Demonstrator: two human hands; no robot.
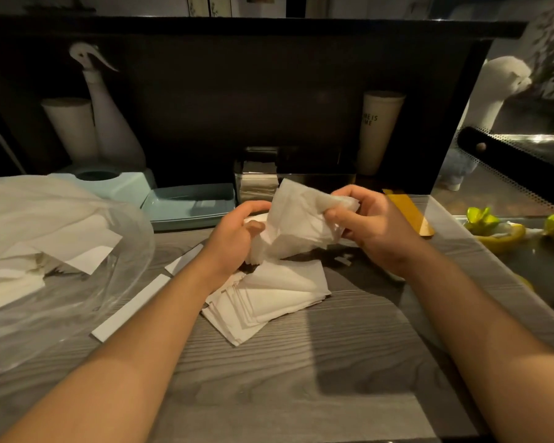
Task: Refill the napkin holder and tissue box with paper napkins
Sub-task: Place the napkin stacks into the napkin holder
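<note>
Napkins (pixel 296 225) bunched between both my hands, lifted just above the desk (pixel 301 362).

My left hand (pixel 234 238) grips the bundle's lower left edge, fingers curled round it; my right hand (pixel 370 228) pinches the upper right corner — a loose fanned stack (pixel 269 298) lies on the desk directly beneath. At 12 o'clock, just past the bundle, stands the metal napkin holder (pixel 256 182); at 10 o'clock sits the pale blue tissue box (pixel 122 183). A clear plastic bag (pixel 55 251) with more napkins spreads at 9 o'clock.
</note>
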